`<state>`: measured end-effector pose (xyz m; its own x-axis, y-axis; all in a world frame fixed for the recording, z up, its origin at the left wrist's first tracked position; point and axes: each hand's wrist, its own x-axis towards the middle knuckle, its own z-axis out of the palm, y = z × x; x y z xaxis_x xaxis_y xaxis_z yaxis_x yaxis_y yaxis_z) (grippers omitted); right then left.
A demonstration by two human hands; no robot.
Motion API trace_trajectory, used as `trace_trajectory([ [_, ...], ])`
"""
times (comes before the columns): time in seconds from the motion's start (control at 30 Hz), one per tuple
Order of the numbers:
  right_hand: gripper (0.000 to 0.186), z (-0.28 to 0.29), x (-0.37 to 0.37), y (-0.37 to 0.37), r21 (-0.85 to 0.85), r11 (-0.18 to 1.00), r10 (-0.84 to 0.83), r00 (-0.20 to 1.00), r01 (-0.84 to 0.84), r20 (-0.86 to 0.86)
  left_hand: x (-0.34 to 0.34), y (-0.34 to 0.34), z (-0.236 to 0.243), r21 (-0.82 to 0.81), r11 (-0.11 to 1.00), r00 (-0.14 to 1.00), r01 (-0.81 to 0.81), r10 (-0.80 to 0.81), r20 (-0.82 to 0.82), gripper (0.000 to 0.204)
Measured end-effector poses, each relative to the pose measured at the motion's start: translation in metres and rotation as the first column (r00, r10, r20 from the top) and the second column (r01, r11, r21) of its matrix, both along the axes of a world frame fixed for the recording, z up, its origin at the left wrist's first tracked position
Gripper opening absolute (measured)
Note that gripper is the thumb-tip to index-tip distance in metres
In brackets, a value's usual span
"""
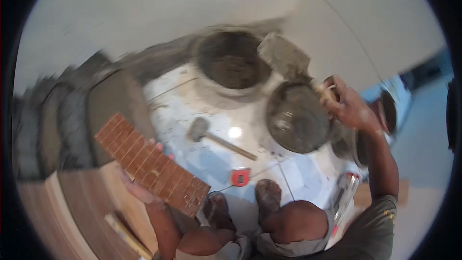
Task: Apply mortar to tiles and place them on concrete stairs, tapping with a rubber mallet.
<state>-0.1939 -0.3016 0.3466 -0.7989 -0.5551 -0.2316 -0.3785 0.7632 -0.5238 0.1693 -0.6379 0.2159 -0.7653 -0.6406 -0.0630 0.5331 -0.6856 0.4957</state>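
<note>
In my left hand (143, 193) is a narrow reddish-brown tile (154, 166), tilted, its gridded back facing up. My fingers wrap round its long edges. My right hand (353, 108) is closed on the handle of a trowel (285, 55), whose blade carries a load of grey mortar. The blade hangs between two buckets. Beyond it to the left is a bucket of mortar (230, 91); just below the blade stands a bucket (294, 91) with murky, shiny liquid inside.
Mortar-covered steps (118, 101) rise at the left, with wood-look tiles (82, 202) nearer me. A mallet (231, 146) and a red tape measure (240, 177) lie on the white tiled floor. At right are more buckets (389, 110) and a long silver tool (344, 195).
</note>
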Motion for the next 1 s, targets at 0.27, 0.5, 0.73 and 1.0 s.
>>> trace_trajectory([
  [0.27,0.035,0.080,0.218,0.116,-0.041,0.799,-0.426,0.613,0.600,0.666,-0.047,-0.008,0.034,0.172,0.925,0.941,0.339,-0.335,-0.049,0.087],
  [0.5,0.027,0.084,0.283,0.077,0.203,0.750,-0.497,0.335,0.629,0.800,-0.066,-0.007,0.036,0.243,0.861,0.885,0.447,-0.465,0.019,0.091],
  [0.73,0.034,0.023,0.299,0.066,0.007,0.702,-0.374,0.360,0.712,0.855,-0.056,-0.008,0.016,0.141,0.854,0.859,0.501,-0.510,0.038,0.093],
  [1.0,0.036,-0.006,0.274,0.047,-0.138,0.568,-0.345,0.387,0.811,0.855,-0.052,0.007,0.023,0.256,0.870,0.884,0.422,-0.458,0.097,0.091],
])
